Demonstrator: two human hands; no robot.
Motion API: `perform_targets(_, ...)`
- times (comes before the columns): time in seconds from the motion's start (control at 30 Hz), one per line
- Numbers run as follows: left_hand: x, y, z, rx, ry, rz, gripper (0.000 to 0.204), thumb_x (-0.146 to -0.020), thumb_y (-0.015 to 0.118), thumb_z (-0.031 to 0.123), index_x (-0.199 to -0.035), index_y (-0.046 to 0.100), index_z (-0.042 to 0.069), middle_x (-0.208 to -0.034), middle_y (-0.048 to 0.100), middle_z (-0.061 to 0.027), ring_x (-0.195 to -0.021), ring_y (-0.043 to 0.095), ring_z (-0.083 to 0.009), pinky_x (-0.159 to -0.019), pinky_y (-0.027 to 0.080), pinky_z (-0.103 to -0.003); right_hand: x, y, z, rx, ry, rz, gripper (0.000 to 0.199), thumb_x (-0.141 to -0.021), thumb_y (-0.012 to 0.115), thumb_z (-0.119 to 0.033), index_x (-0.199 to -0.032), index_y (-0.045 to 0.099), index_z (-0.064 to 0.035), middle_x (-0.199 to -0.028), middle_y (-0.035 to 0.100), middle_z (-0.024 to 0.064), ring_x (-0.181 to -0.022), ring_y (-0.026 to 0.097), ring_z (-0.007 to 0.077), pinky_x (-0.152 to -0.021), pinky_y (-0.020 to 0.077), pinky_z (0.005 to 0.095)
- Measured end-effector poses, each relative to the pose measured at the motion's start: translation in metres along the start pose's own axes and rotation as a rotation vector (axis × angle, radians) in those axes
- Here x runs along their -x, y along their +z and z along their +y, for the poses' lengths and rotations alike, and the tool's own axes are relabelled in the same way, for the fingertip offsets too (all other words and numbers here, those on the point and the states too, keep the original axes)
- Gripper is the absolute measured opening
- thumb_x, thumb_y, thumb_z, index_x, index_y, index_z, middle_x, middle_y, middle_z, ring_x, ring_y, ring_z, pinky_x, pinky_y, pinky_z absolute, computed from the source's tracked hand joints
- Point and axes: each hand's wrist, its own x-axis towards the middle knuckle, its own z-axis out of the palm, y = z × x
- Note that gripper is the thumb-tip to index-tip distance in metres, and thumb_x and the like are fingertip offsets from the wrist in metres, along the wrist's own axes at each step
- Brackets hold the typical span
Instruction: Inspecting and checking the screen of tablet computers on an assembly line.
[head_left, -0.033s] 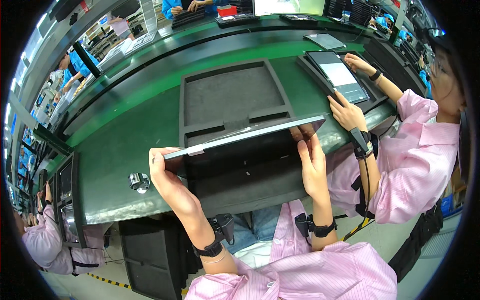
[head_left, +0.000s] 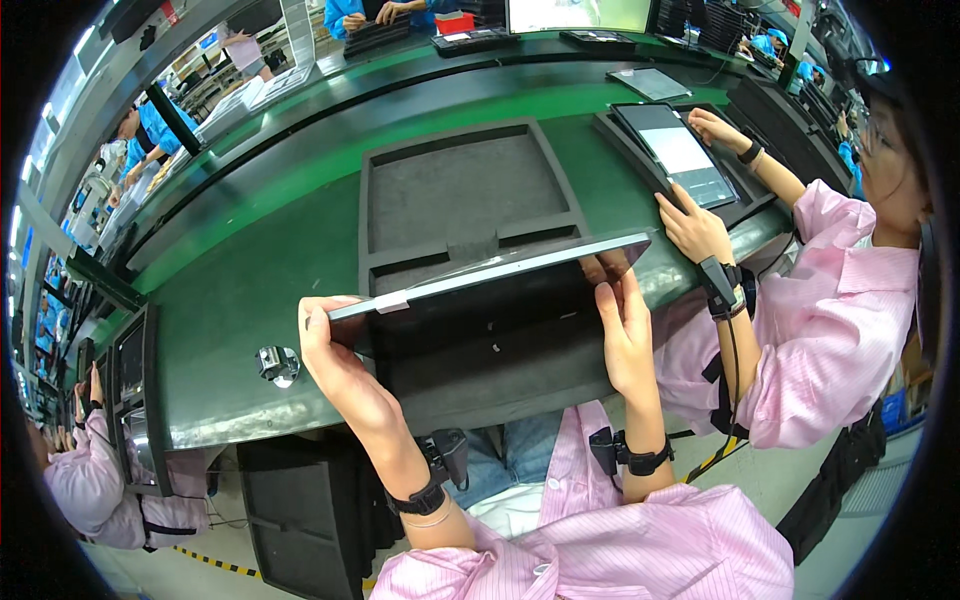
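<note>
I hold a large, thin dark panel [head_left: 490, 310] by its two short ends, tilted with its far edge raised, just above the near edge of the green table [head_left: 250, 280]. My left hand [head_left: 335, 345] grips the left end, where a pale tape strip sits on the edge. My right hand [head_left: 625, 335] clasps the right end, fingers over the glossy face. Behind the panel lies a dark grey foam tray [head_left: 460, 190] with a large shallow recess.
A co-worker in pink at the right has one hand [head_left: 695, 230] and the other hand [head_left: 715, 125] on a second dark panel [head_left: 675, 150] in another tray. A small metal fitting [head_left: 275, 362] sits on the table's near left. Another person in pink [head_left: 90, 480] works at lower left.
</note>
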Motion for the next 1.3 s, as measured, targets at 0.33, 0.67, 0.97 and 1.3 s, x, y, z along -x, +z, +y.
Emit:
perform_targets(0.33, -0.001, 0.001, 0.000, 0.024, -0.014, -0.004, 0.029, -0.092, 0.043, 0.032, -0.083, 0.052, 0.006, -0.083, 0.050, -0.0024, -0.082, 0.048, -0.0128, -0.079, 0.036, -0.027, 0.001, -0.003, 0.001, 0.023, -0.007, 0.012, 0.034, -0.098, 0.053, -0.021, -0.112, 0.050, 0.0098, -0.087, 0.057, 0.0107, -0.080, 0.048, 0.0133, -0.075, 0.0422, 0.0269)
perform_targets(0.67, -0.003, 0.001, -0.003, 0.169, -0.115, 0.098, 0.029, -0.095, 0.051, 0.031, -0.105, 0.059, 0.005, -0.101, 0.059, -0.0034, -0.097, 0.055, -0.0147, -0.091, 0.040, -0.030, -0.002, -0.006, -0.006, -0.004, -0.045, 0.050, 0.027, -0.097, 0.055, -0.019, -0.103, 0.052, 0.0079, -0.084, 0.055, 0.0056, -0.078, 0.047, 0.0096, -0.070, 0.0397, 0.0227)
perform_targets(0.97, -0.026, -0.035, -0.031, -0.230, -0.178, -0.576, 0.033, -0.096, 0.048, 0.006, -0.129, 0.044, 0.004, -0.086, 0.049, 0.0022, -0.078, 0.044, -0.0056, -0.074, 0.038, -0.019, -0.002, -0.022, -0.022, 0.085, 0.143, 0.041, 0.030, -0.091, 0.064, -0.017, -0.113, 0.061, 0.0036, -0.085, 0.069, 0.0058, -0.071, 0.054, 0.0046, -0.063, 0.0444, 0.0215)
perform_targets(1.3, -0.037, -0.055, -0.016, -0.590, -0.290, -0.933, 0.067, -0.088, 0.058, -0.002, -0.147, 0.028, 0.005, -0.128, 0.054, -0.0227, -0.115, 0.054, -0.0234, -0.098, 0.044, -0.035, 0.000, -0.022, -0.024, 0.726, -0.007, 0.069, 0.034, -0.083, 0.071, -0.026, -0.102, 0.067, 0.0019, -0.073, 0.065, 0.0165, -0.059, 0.060, 0.0275, -0.058, 0.0473, 0.0343)
